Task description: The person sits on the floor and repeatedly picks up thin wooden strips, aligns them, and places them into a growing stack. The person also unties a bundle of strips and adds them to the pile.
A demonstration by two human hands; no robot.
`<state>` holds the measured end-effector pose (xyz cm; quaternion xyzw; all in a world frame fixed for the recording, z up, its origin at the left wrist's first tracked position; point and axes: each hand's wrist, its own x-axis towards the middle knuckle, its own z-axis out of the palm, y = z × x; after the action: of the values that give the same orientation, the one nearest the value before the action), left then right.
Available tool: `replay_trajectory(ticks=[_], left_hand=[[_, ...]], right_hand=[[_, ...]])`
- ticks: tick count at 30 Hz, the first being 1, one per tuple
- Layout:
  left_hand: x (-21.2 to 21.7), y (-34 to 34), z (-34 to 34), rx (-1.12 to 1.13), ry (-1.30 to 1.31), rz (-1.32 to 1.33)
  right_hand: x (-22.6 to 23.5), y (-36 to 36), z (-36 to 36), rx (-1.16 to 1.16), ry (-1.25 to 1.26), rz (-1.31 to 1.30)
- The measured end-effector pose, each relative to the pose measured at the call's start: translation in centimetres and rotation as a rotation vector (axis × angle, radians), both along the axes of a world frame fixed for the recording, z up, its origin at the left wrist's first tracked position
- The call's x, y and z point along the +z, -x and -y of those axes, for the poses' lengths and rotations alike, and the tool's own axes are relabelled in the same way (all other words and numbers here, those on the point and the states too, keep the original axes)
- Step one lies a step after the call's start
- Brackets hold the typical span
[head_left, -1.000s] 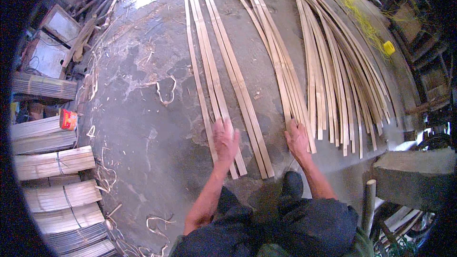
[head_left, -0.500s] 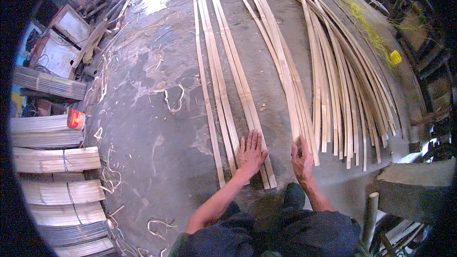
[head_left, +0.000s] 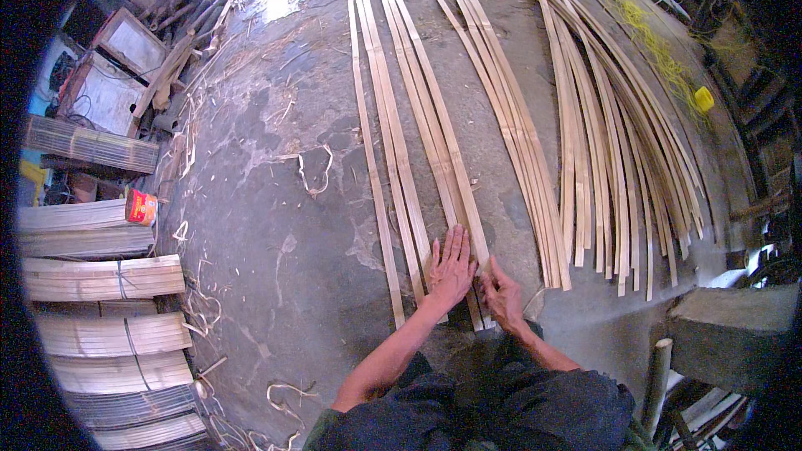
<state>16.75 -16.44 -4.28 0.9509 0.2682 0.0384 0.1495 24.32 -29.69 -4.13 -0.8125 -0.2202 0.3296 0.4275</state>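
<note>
the left hand (head_left: 452,267) lay flat, fingers together and palm down, on the near ends of a small group of long pale split bamboo strips (head_left: 418,117) that ran away across the grey concrete floor (head_left: 276,225). the right hand (head_left: 504,294) rested just beside it, fingers loosely curled over the strip ends; whether it pinched one could not be told. a larger fan of similar bamboo strips (head_left: 601,134) lay to the right, tied bundles of flat bamboo slats (head_left: 100,277) far left.
</note>
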Motion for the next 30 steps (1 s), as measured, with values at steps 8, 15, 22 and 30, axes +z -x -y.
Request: replay_trajectory(ticks=[8, 15, 22, 30], left_hand=[[-0.4, 0.0, -0.2, -0.004, 0.030, 0.014], [-0.2, 0.1, -0.4, -0.033, 0.035, -0.028], [-1.4, 0.4, -0.4, -0.020, 0.039, 0.033], [-1.3, 0.5, -0.4, 0.000, 0.037, 0.060]], right_hand=[[1.9, 1.2, 0.3, -0.068, -0.089, -0.109], [1.6, 2.9, 0.5, -0.068, -0.126, -0.164], [-0.4, 2.3, 0.9, -0.094, -0.267, -0.089], [-0.6, 0.1, 0.4, -0.154, -0.173, -0.016]])
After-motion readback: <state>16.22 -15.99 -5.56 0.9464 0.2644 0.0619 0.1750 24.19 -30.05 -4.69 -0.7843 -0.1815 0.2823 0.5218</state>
